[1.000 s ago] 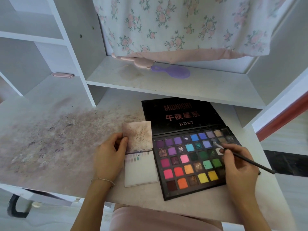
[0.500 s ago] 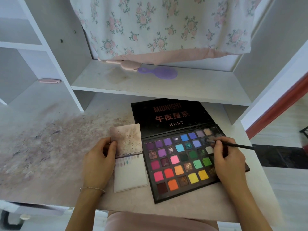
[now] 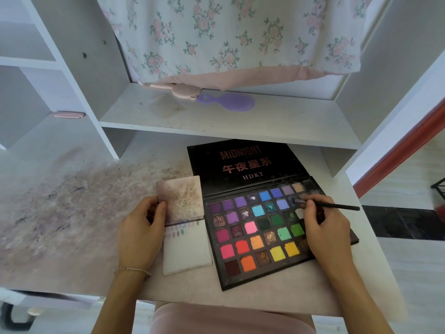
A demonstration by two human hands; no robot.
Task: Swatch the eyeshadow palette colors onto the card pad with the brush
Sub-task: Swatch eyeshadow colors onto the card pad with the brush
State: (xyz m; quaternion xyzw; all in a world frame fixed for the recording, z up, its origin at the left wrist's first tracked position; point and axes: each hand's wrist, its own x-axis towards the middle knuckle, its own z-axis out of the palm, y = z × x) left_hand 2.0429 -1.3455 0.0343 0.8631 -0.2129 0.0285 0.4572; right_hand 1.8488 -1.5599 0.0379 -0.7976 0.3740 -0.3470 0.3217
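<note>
An open black eyeshadow palette [image 3: 260, 235] with many coloured pans lies on the desk, its lid flat behind it. Left of it sits the white card pad [image 3: 186, 249], its stained cover flipped up and a few small swatches along the top of the page. My left hand [image 3: 142, 235] holds the pad's left edge, thumb on the cover. My right hand [image 3: 325, 232] pinches a thin black brush [image 3: 337, 206]; the bristle tip sits in a dark pan in the palette's upper right.
The desk [image 3: 60, 213] is stained with powder at the left. A shelf above holds a purple hairbrush [image 3: 231, 103] and a pink item [image 3: 178, 89], under a hanging floral cloth [image 3: 228, 34]. A small pink object [image 3: 68, 115] lies on the left shelf.
My right hand turned the brush flatter and moved its tip a little up and right onto a dark pan. My left hand stayed on the pad.
</note>
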